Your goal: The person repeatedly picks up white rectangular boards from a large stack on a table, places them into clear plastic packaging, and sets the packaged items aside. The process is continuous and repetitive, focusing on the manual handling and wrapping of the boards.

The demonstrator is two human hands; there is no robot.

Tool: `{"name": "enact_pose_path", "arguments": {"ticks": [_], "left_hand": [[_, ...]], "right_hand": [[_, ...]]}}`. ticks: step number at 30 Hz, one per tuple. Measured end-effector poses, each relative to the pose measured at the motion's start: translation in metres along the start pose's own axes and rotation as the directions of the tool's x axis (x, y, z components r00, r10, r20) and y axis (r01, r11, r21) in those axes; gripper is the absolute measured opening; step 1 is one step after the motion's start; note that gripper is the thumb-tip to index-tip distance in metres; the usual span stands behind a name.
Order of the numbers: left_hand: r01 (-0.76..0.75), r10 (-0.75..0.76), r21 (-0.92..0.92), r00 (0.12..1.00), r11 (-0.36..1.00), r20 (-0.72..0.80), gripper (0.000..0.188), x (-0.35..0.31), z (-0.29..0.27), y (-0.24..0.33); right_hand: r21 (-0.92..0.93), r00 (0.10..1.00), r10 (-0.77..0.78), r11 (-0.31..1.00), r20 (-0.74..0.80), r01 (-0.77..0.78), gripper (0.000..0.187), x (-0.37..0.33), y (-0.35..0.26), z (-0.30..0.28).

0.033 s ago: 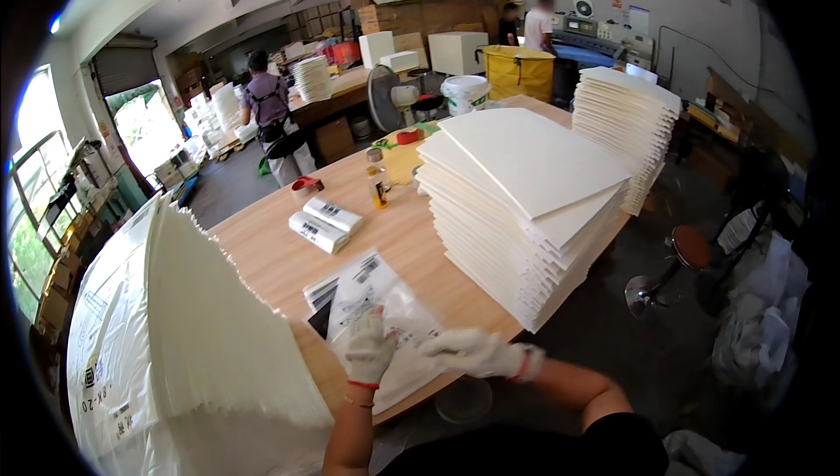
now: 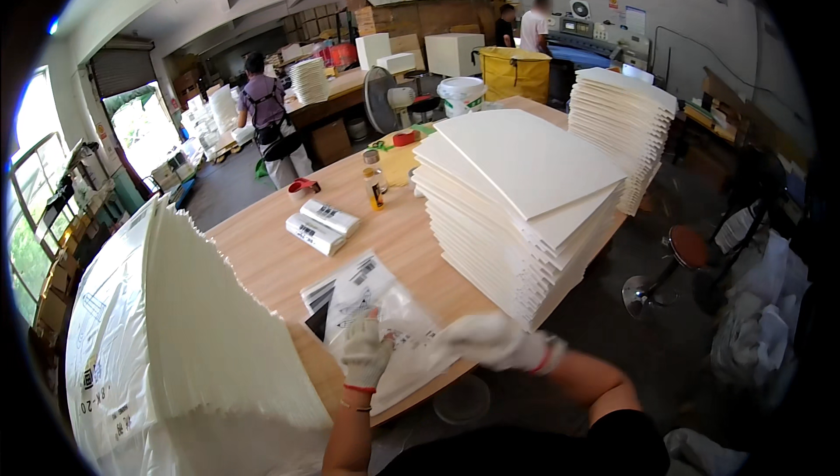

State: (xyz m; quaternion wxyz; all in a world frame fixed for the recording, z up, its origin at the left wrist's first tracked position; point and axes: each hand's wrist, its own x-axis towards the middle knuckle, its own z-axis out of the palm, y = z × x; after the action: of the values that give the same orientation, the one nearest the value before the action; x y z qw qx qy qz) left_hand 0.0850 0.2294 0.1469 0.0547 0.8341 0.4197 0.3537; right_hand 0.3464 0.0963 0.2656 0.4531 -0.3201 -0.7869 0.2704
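Note:
My left hand (image 2: 366, 353), in a white knit glove with a red cuff edge, rests on a clear printed plastic bag (image 2: 372, 288) near the table's front edge. Its fingers point forward, lying on the plastic. My right hand (image 2: 497, 342), gloved alike, hovers beside the bag's right side, smeared by motion. Whether its fingers hold anything does not show. A dark flat piece (image 2: 318, 321) and more printed plastic peek out under the bag's left side. To the right rises a tall stack of white sheets (image 2: 529, 165), its top sheets turned askew.
At left stands a big plastic-wrapped stack of white sheets (image 2: 188, 336). Two rolled plastic packs (image 2: 322, 227), a red tape dispenser (image 2: 303, 187) and a small bottle (image 2: 374, 189) lie or stand farther back. Another sheet stack (image 2: 617, 130) is behind right; a stool (image 2: 687, 248) stands beyond.
My right hand has moved slightly right and up, more blurred than before. My left hand stays on the plastic bag. The whole view has shifted a little.

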Motion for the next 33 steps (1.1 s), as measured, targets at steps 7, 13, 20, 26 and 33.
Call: {"name": "enact_pose_path", "arguments": {"ticks": [7, 13, 20, 26, 33], "left_hand": [[-0.042, 0.047, -0.26, 0.999, 0.965, 0.013, 0.049, 0.007, -0.037, 0.063], [-0.073, 0.162, -0.5, 0.977, 0.863, 0.136, 0.037, 0.025, -0.055, 0.128], [0.589, 0.341, -0.672, 0.808, -0.45, 0.48, 0.055, 0.071, -0.088, 0.189], [0.613, 0.117, -0.761, 0.789, -0.213, 0.603, 0.057, 0.041, -0.155, 0.18], [0.349, 0.138, -0.784, 0.868, 0.514, 0.477, 0.074, -0.009, -0.124, 0.171]], "right_hand": [[-0.929, 0.968, -0.124, 0.33, -0.22, -0.169, 0.043, 0.035, -0.047, -0.171], [-0.931, 0.967, 0.045, 0.263, -0.251, -0.254, 0.025, 0.058, -0.04, -0.204], [-0.886, 0.959, -0.084, 0.368, 0.269, 0.281, 0.023, 0.044, -0.171, -0.1], [-0.567, 0.986, 0.113, 0.807, -0.125, -0.164, 0.022, -0.051, -0.17, -0.16], [0.401, 0.75, 0.462, 0.871, -0.474, -0.283, 0.04, -0.118, -0.039, -0.045]]}}
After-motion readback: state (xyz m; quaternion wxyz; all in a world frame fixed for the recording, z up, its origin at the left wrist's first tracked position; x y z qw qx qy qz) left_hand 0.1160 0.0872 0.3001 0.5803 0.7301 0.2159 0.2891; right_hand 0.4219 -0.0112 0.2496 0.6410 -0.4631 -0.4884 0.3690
